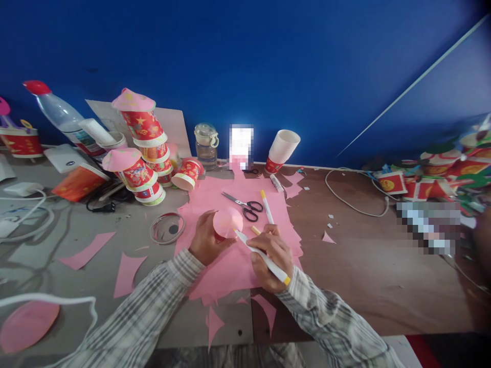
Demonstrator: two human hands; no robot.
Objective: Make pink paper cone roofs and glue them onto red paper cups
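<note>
My left hand (207, 239) is wrapped round a red paper cup topped with a pink paper cone (227, 221); most of the cup is hidden by the fingers and cone. In my right hand (273, 255) is a white marker (268, 261) with a yellow end, its tip at the cone's lower right edge. A yellow cap (255, 231) shows near the right fingers. Beneath both hands lie pink paper sheets (226, 281). Black-handled scissors (245, 205) rest on the paper beyond the hands, beside a second white and yellow marker (266, 205).
Decorated cup towers (142, 128) stand at the back left near a glass jug (206, 148) and a plastic bottle (63, 115). Stacked white cups (284, 147) lean at the back. A tape roll (167, 228) and pink scraps (128, 273) lie left. More cup crafts (418, 189) sit far right.
</note>
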